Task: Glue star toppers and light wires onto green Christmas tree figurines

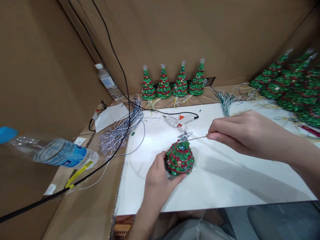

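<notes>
Both grips on my feed are closed, left hand (157, 180) curled round the tree (180, 160) at five o'clock, right hand (241, 133) at three pinching a thin rod (199, 138) whose slip could bend the star (185, 135).

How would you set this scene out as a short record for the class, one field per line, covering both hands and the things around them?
Left hand: grips a decorated tree low on its side
Right hand: holds a thin rod, its far end near the silvery star at the tree's top
Surface: white board
Beyond the tree: white glue gun, lying down
Back row: four similar trees
Far right: more trees, clustered
Left: blue-capped bottle, white-capped bottle, wire bundle
</notes>
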A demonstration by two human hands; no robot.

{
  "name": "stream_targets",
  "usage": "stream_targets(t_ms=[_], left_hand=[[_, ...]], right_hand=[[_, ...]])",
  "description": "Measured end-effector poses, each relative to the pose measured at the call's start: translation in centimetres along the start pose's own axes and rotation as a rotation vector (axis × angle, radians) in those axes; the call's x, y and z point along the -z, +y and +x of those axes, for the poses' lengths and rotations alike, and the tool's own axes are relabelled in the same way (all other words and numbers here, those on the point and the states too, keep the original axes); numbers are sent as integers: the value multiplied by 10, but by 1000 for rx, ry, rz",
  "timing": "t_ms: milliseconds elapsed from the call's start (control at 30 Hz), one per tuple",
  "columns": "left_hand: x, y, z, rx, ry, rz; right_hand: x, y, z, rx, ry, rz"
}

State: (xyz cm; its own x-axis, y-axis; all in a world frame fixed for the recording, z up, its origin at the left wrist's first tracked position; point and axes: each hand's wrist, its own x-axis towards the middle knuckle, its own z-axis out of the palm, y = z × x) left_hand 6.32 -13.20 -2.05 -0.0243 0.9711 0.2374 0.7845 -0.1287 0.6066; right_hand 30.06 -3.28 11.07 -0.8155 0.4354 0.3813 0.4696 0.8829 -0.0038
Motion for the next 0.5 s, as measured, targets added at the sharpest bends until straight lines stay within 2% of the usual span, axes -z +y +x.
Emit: stream_targets(t_ms=[200,500], left_hand=[[0,1,0,-25,4,13],[0,0,-2,-71,43,31]], right_hand=[[-2,-3,0,7,21,34],[-1,-10,-2,65,-19,61]])
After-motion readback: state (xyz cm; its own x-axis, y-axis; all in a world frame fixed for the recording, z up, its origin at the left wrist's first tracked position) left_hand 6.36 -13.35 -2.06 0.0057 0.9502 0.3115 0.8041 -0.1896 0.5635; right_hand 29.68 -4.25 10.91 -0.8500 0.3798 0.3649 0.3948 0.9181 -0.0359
